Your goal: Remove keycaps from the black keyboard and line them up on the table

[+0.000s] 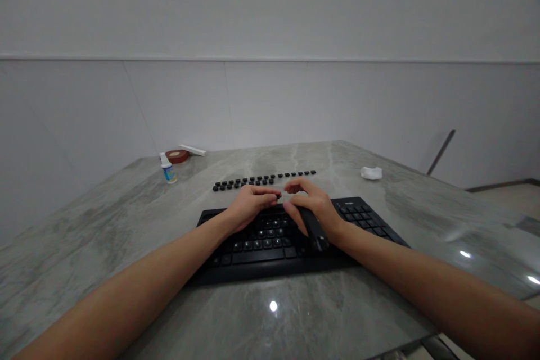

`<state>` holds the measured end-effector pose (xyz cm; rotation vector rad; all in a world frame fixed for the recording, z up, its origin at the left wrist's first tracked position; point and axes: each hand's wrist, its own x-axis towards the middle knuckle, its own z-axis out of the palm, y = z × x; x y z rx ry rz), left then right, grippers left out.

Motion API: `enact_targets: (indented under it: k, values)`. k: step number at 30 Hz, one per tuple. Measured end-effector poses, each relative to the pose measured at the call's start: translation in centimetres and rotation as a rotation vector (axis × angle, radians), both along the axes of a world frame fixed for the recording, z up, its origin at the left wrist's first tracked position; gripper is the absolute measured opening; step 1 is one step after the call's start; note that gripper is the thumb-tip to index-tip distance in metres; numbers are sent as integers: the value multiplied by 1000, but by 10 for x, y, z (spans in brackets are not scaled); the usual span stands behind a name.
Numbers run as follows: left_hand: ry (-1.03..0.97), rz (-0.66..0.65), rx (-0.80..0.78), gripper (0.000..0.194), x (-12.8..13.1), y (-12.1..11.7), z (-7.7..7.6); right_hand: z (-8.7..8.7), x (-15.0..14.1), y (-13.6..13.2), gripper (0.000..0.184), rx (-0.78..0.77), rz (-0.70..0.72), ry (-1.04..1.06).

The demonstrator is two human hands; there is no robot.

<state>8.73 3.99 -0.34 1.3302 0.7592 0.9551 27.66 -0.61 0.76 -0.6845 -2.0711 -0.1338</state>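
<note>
Left hand (248,206) pinched a tiny black bit (278,197); right hand (319,206), just apart, clutched a black stick-like tool (314,229) over a black plastic keyboard (253,274). Small black keycaps (244,180) lay loose beyond it on the grey desk (202,323); right-side keys (365,216) were still on. Couldn't ID the bit; hands hid some keys.

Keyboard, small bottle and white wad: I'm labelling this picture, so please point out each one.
Keyboard (259,255): head view, on its long bottom key.
Small bottle (169,173): head view, on its label.
White wad (372,174): head view, on its middle.
</note>
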Motion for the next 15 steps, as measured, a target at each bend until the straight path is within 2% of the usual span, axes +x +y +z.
enact_targets:
  k: [3,7,11,15]
  values:
    - [27,61,36,25,0,1,-2,1,2,0,22,-40,16,36]
    - [-2,76,107,39,0,-1,0,-2,3,5,13,-174,-13,-20]
    - [-30,33,147,52,0,-3,2,-5,3,10,40,-292,-105,-43]
    - [-27,7,139,49,0,-3,2,-6,3,11,48,-356,-144,-78]
